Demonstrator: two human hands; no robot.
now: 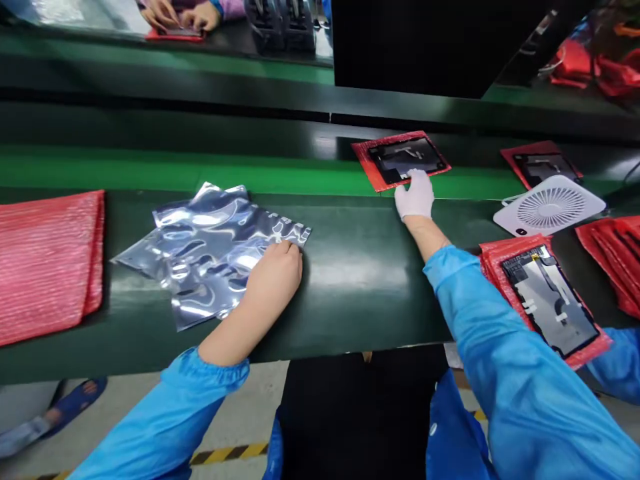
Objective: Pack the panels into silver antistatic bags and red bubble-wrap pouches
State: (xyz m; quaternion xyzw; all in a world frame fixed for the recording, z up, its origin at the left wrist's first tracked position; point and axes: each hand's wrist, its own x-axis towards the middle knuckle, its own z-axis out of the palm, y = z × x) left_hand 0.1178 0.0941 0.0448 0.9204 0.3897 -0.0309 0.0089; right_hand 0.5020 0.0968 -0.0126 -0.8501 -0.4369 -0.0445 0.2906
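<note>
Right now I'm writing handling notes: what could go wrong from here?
The silver bags overlap loosely at the left hand, so more than one might slide together.
The panel at the gloved right hand lies exposed on a red bag and might slip off if nudged.
The right sleeve passes close to another panel and might brush it.

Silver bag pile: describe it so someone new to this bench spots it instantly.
Start at the long green bench and look at its left half. Just right of the big red bubble bags lies a loose pile of silver bags, with the bare left hand at its right side. Its mirror-like, wrinkled shine and jumbled corners set it apart from the red bags.
</note>
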